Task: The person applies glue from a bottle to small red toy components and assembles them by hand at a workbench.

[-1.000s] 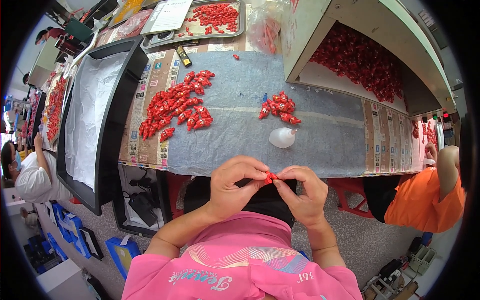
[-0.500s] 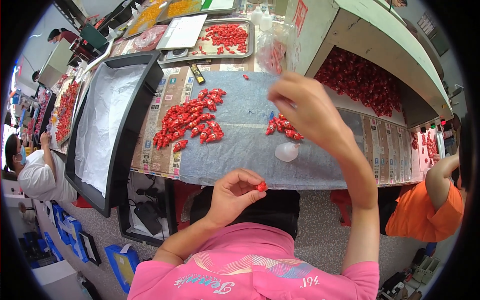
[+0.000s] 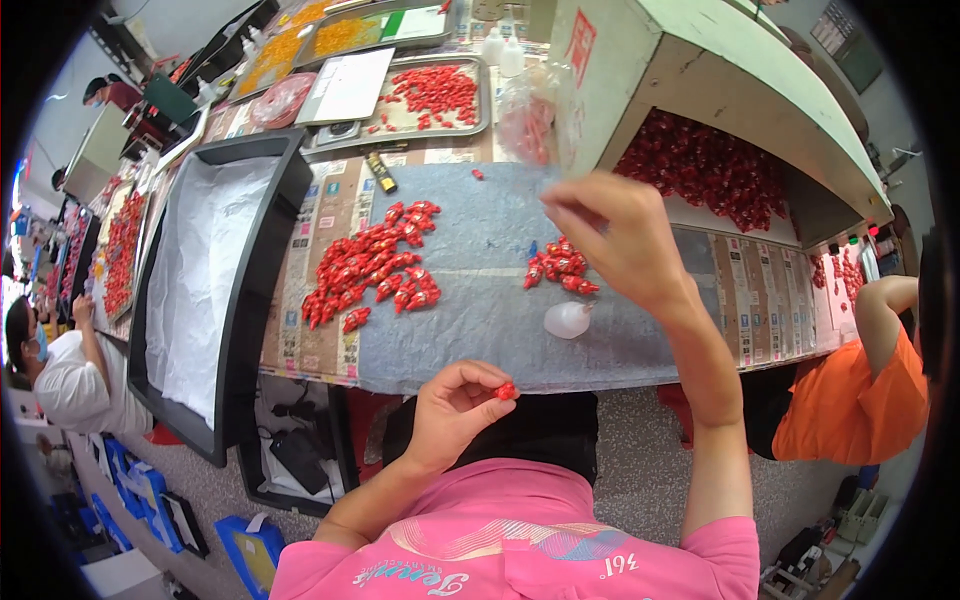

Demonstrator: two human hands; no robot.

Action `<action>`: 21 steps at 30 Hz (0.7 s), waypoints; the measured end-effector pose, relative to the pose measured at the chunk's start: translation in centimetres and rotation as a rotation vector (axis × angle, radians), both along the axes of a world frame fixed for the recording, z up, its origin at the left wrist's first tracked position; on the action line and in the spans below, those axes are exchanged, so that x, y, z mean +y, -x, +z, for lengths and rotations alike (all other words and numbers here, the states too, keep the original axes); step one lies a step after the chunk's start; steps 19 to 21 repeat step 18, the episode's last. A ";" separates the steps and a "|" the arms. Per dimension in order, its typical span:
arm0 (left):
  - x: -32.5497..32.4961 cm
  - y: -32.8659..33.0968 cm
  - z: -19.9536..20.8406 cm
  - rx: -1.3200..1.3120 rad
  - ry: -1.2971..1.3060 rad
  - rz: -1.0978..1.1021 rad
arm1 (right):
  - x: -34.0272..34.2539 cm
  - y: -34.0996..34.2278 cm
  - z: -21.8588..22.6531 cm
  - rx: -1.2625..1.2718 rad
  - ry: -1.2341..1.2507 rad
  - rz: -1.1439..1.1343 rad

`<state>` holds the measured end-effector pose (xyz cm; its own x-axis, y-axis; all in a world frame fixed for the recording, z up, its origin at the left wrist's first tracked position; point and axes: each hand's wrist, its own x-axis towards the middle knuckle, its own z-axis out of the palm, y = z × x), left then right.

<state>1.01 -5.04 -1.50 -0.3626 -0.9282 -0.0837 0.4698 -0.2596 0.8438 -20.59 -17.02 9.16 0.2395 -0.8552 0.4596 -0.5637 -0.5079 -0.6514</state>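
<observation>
My left hand (image 3: 452, 412) pinches a small red plastic figure piece (image 3: 507, 391) between thumb and fingertips, just off the near table edge. My right hand (image 3: 625, 235) is raised over the mat, its thumb and fingers drawn together and slightly smeared; whatever is in them is hidden. Below it lies a small heap of red pieces (image 3: 558, 266) with a blue bit at its left side. A translucent squeeze bottle (image 3: 567, 320) rests on its side nearer me. Left of the middle spreads a larger heap of similar red pieces (image 3: 365, 262).
A black tray (image 3: 262, 290) lined with white sheet stands at the left. Behind the grey mat (image 3: 470, 345) sit a metal tray (image 3: 482, 112) of small red parts and a black-yellow tube (image 3: 381, 173). A pale metal cabinet (image 3: 690, 60) full of red pieces stands right. Co-workers sit on both sides.
My right hand has shifted a little down over the small heap. The left hand keeps its pinch on the red piece, and the whole view has moved slightly.
</observation>
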 end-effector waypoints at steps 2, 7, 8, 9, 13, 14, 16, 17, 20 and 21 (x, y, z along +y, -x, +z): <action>-0.1 0.0 -0.1 -0.009 -0.004 -0.003 | 1.5 2.5 -1.5 -0.004 -0.105 -0.111; -0.5 1.2 0.8 -0.020 0.003 -0.071 | 0.7 10.4 -6.4 0.136 -0.112 -0.451; -0.4 1.3 1.0 -0.017 0.016 -0.066 | -0.2 11.6 -7.3 0.135 -0.048 -0.459; -0.4 1.5 1.1 -0.012 0.032 -0.063 | -0.9 12.8 -7.9 0.138 0.018 -0.468; 0.3 1.8 1.6 -0.007 -0.022 -0.063 | -3.6 13.3 -9.1 0.191 0.040 -0.522; 0.3 1.7 1.4 -0.014 -0.016 -0.070 | -4.2 13.3 -9.4 0.184 0.027 -0.478; 0.6 1.6 1.0 -0.018 -0.007 -0.130 | -5.2 12.9 -9.7 0.172 0.013 -0.436; 0.6 1.6 1.0 -0.022 -0.004 -0.139 | -5.7 12.6 -9.9 0.184 0.019 -0.421; 0.6 1.6 0.9 -0.027 -0.001 -0.144 | -6.3 12.0 -9.9 0.195 0.024 -0.403; 0.6 1.6 0.9 -0.027 -0.001 -0.144 | -6.3 12.0 -9.9 0.195 0.024 -0.403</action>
